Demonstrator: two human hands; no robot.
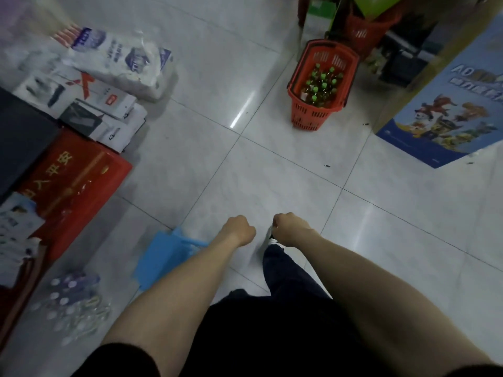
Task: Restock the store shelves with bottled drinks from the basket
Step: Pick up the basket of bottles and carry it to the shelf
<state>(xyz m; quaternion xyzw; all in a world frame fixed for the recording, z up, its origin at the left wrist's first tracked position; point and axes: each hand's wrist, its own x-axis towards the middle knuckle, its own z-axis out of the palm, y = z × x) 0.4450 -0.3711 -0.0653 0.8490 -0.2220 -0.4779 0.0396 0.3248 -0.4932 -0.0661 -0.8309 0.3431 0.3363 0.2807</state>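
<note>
A red plastic basket [304, 115] stands on the tiled floor at the upper right, far ahead of me. Inside it stand several amber bottles with green caps [322, 84]. My left hand [239, 229] and my right hand [290, 227] hang low in the middle of the view, both curled into fists with nothing in them. They are well short of the basket. Below them I see my dark trousers and one shoe.
Stacked cartons, a white wrapped pack [122, 61] and a red box [73, 180] line the left side. A blue stool [163, 257] sits by my left arm, with shrink-wrapped bottles [70, 303] behind it. A cartoon-printed display [449, 115] and another red basket [364, 31] stand at right.
</note>
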